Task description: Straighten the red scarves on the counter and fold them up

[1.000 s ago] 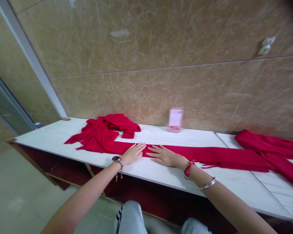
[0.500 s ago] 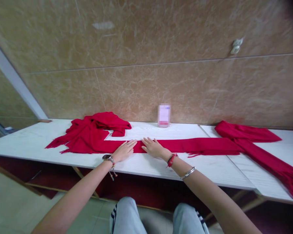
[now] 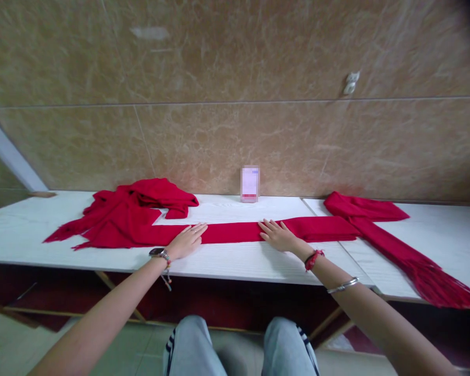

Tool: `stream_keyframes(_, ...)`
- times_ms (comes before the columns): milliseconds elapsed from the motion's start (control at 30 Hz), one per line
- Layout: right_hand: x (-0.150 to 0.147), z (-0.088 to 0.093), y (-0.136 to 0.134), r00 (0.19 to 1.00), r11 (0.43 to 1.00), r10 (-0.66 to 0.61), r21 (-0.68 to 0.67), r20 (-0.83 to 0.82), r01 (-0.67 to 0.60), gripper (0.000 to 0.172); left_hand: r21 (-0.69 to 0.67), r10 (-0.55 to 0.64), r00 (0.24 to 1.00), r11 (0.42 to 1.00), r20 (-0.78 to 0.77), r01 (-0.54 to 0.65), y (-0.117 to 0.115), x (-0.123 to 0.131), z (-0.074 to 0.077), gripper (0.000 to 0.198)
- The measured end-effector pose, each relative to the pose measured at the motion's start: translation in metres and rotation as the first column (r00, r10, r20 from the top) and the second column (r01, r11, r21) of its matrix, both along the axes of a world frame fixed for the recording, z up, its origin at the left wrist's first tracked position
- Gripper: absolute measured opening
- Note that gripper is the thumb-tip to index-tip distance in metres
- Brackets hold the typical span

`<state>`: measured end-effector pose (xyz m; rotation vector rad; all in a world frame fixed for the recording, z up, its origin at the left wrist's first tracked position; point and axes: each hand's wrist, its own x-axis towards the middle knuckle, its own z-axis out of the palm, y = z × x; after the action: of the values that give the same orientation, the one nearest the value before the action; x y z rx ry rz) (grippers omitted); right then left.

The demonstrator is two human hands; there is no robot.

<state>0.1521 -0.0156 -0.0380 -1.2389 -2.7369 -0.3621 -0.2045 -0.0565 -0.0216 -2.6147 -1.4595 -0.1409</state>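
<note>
A red scarf (image 3: 231, 233) lies folded into a long narrow strip along the white tabletop. My left hand (image 3: 186, 240) rests flat on the strip's left part, fingers outstretched and pointing right. On the strip further right, my right hand (image 3: 279, 236) lies palm down with its fingers spread. Between the two hands the cloth looks smooth. To the left the strip meets a crumpled heap of red cloth (image 3: 141, 203) with fringed ends; I cannot tell whether they are one piece. At the strip's right end lies another red scarf (image 3: 379, 237), bent over, its fringe toward the front edge.
A phone-like upright object (image 3: 249, 184), blurred out, leans against the tan tiled wall (image 3: 235, 136) behind the white table (image 3: 235, 261). A small white fitting (image 3: 351, 82) is on the wall. Dark red shelves (image 3: 219, 300) are beneath the tabletop, above my knees.
My right hand has slid right along the strip, widening the gap between my hands. My left hand stays on the cloth's left part. The view has shifted slightly to the right.
</note>
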Motion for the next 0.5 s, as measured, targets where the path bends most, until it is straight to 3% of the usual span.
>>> stream_keyframes(133,0.022,-0.001,0.008,0.998,0.999,-0.020,-0.040,-0.063,0.018,0.035,-0.003,0.010,1.000,1.000,0.027,-0.010,-0.001,0.001,0.000,0.047)
stream_keyframes(333,0.060,0.001,0.020,0.991,0.992,-0.105,-0.054,0.086,0.110,0.034,-0.015,-0.007,1.000,1.000,0.015,0.007,-0.002,0.001,0.002,0.047)
stream_keyframes(500,0.112,0.000,0.023,0.945,0.955,-0.289,-0.013,0.154,0.295,0.039,-0.016,-0.049,0.998,0.999,-0.024,0.049,0.003,-0.005,0.001,0.047)
